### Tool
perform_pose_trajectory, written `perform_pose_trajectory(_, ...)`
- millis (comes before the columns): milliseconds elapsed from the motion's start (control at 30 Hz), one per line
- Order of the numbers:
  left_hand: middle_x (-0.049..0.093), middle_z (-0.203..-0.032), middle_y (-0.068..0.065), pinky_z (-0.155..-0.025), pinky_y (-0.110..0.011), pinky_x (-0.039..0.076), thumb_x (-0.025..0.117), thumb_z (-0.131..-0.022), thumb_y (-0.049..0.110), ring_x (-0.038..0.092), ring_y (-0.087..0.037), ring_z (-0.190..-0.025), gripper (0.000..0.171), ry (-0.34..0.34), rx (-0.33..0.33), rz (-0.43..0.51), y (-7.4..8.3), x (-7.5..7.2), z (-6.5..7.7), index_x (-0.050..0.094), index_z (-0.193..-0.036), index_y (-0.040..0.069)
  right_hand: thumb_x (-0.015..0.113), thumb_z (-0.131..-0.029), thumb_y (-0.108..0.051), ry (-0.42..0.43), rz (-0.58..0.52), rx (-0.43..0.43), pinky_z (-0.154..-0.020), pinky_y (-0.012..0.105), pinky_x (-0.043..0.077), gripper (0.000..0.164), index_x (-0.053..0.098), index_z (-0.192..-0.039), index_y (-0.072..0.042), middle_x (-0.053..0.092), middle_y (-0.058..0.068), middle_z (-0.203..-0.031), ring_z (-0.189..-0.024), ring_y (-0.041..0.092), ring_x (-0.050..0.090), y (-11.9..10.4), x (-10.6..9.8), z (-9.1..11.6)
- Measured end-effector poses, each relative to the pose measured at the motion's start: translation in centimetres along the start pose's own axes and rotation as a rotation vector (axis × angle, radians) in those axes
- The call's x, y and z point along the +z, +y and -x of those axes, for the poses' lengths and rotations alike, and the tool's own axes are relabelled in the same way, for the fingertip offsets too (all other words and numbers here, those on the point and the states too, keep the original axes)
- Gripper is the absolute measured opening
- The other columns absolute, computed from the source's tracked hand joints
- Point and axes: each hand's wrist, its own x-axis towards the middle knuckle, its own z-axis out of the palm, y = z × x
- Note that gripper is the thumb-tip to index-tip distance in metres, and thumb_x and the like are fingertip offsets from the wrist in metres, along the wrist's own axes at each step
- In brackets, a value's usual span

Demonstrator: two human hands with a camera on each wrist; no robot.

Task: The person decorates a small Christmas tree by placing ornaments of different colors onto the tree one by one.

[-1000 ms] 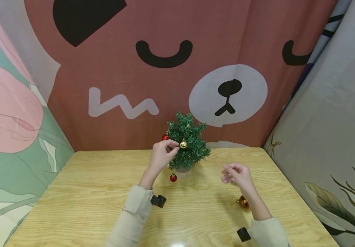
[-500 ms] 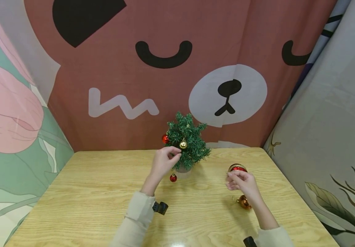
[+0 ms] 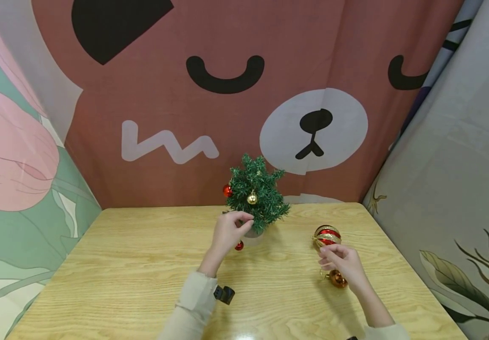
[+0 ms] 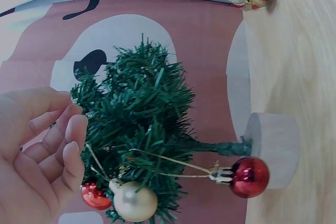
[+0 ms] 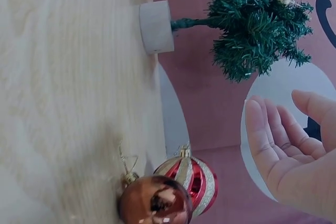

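Note:
A small green Christmas tree [image 3: 261, 193] stands on a pale round base [image 4: 275, 150]. A gold bauble [image 4: 135, 201] and a red bauble [image 3: 227, 190] hang on its branches; another red bauble [image 4: 250, 177] hangs low by its gold loop, beside the base. In front of the tree is my left hand [image 3: 229, 233], its fingers loosely bent with nothing between them. My right hand [image 3: 347, 265] hovers above the table by a red-and-gold striped bauble [image 3: 327, 234] and a copper bauble [image 3: 337, 279]. The right wrist view shows its fingers [image 5: 258, 129] apart and holding nothing.
The light wooden table [image 3: 121, 274] reaches back to a brown curtain [image 3: 164, 104] printed with a bear face. Patterned curtains hang along the left and right sides.
My left hand has moved down and slightly right, away from the gold bauble. My right hand has come back toward the front right, uncovering the striped bauble.

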Motion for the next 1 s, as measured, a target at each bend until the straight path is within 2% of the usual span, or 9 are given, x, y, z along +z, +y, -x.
perform_pose_trajectory(200, 0.067, -0.077, -0.002, -0.046, -0.019, 0.041, 0.067, -0.08, 0.01, 0.048, -0.005, -0.05, 0.009, 0.018, 0.027, -0.025, -0.4, 0.9, 0.6, 0.072, -0.085, 0.005, 0.068, -0.08, -0.022, 0.012, 0.047, -0.014, -0.056, 0.038, 0.052, 0.028, 0.062, -0.093, 0.002, 0.062, 0.017, -0.082, -0.07, 0.024, 0.062, 1.5, -1.5, 0.5)
perform_pose_trajectory(233, 0.067, -0.076, -0.002, -0.047, -0.018, 0.041, 0.067, -0.08, 0.011, 0.049, -0.005, -0.05, 0.009, 0.026, 0.03, -0.034, -0.5, 1.1, 0.7, 0.072, -0.085, 0.005, 0.067, -0.081, -0.019, -0.018, 0.037, -0.044, -0.056, 0.036, 0.052, 0.025, 0.062, -0.093, 0.002, 0.062, 0.017, -0.082, -0.071, 0.023, 0.062, 0.5, -1.4, 1.1)
perform_pose_trajectory(333, 0.067, -0.074, -0.002, -0.047, -0.017, 0.041, 0.069, -0.078, 0.011, 0.051, -0.005, -0.051, 0.008, 0.052, 0.033, -0.061, -0.7, 1.5, 0.9, 0.072, -0.084, 0.006, 0.067, -0.081, -0.02, -0.008, 0.109, -0.056, -0.056, 0.031, 0.052, 0.023, 0.064, -0.094, -0.002, 0.064, 0.009, -0.083, -0.072, 0.017, 0.061, 0.2, -2.0, 1.7)
perform_pose_trajectory(433, 0.066, -0.072, -0.001, -0.044, -0.017, 0.039, 0.07, -0.077, 0.011, 0.052, -0.006, -0.049, 0.01, 0.065, 0.012, -0.072, -0.7, 1.8, 1.1, 0.072, -0.084, 0.005, 0.067, -0.081, -0.019, 0.004, 0.186, -0.029, -0.057, 0.027, 0.051, 0.025, 0.064, -0.096, 0.001, 0.064, 0.003, -0.085, -0.073, 0.012, 0.06, -2.4, -1.6, 3.0)
perform_pose_trajectory(467, 0.066, -0.071, -0.001, -0.044, -0.016, 0.039, 0.07, -0.077, 0.012, 0.052, -0.005, -0.049, 0.01, 0.067, 0.005, -0.072, -0.7, 1.9, 1.1, 0.072, -0.084, 0.005, 0.068, -0.08, -0.02, 0.034, 0.24, -0.001, -0.057, 0.027, 0.051, 0.028, 0.063, -0.096, 0.002, 0.064, 0.001, -0.085, -0.072, 0.011, 0.06, -2.6, -1.7, 3.1)
perform_pose_trajectory(633, 0.066, -0.07, -0.002, -0.041, -0.016, 0.038, 0.07, -0.077, 0.012, 0.051, -0.005, -0.047, 0.013, 0.069, -0.004, -0.084, -0.9, 2.2, 1.2, 0.072, -0.087, 0.005, 0.069, -0.078, -0.013, 0.066, 0.432, 0.003, -0.062, 0.025, 0.047, 0.031, 0.061, -0.096, 0.011, 0.064, 0.011, -0.085, -0.072, 0.006, 0.055, -8.9, -0.1, 5.5)
perform_pose_trajectory(767, 0.067, -0.072, -0.002, -0.043, -0.016, 0.039, 0.07, -0.077, 0.013, 0.053, -0.005, -0.049, 0.014, 0.056, -0.009, -0.083, -1.1, 2.5, 1.2, 0.072, -0.089, 0.005, 0.071, -0.076, -0.015, 0.077, 0.54, 0.055, -0.068, 0.026, 0.043, 0.035, 0.061, -0.099, 0.01, 0.062, 0.018, -0.093, -0.081, 0.014, 0.056, -10.1, 0.1, 6.2)
perform_pose_trajectory(867, 0.067, -0.071, -0.002, -0.043, -0.016, 0.039, 0.07, -0.077, 0.013, 0.053, -0.005, -0.049, 0.014, 0.056, -0.019, -0.086, -1.2, 2.6, 1.2, 0.072, -0.089, 0.005, 0.072, -0.075, -0.017, 0.043, 0.543, 0.093, -0.07, 0.032, 0.045, 0.042, 0.058, -0.103, 0.011, 0.059, 0.023, -0.1, -0.088, 0.027, 0.056, -9.7, -0.2, 6.2)
perform_pose_trajectory(1000, 0.066, -0.068, -0.001, -0.043, -0.016, 0.039, 0.07, -0.077, 0.013, 0.053, -0.005, -0.048, 0.013, 0.064, -0.022, -0.105, -1.2, 2.8, 1.2, 0.071, -0.087, 0.006, 0.071, -0.076, -0.019, -0.032, 0.532, 0.146, -0.073, 0.041, 0.046, 0.051, 0.052, -0.111, 0.012, 0.053, 0.028, -0.108, -0.095, 0.037, 0.052, -9.1, -0.5, 6.2)
